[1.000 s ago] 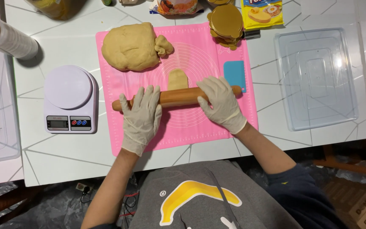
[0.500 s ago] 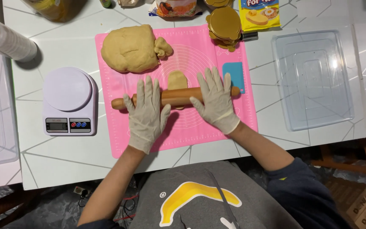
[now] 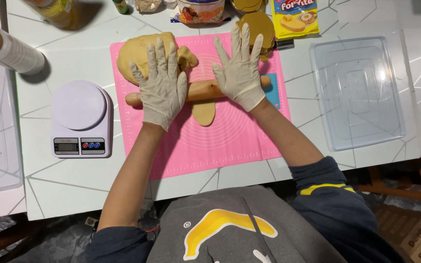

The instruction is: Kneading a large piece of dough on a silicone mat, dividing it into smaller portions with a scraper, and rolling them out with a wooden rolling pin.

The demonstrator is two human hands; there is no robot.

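On the rolling pin (image 3: 198, 91), both hands lie flat.

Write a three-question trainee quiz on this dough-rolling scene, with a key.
1. True or false: both gloved hands rest flat on the rolling pin.
2. What lies under the pin on the pink mat? A) a small flattened dough piece B) a metal cutter C) a folded towel
3. Which device sits on the table beside the left hand?

Key
1. True: the left hand and the right hand both press on it with open palms.
2. A.
3. The white kitchen scale, on the table beside the mat.
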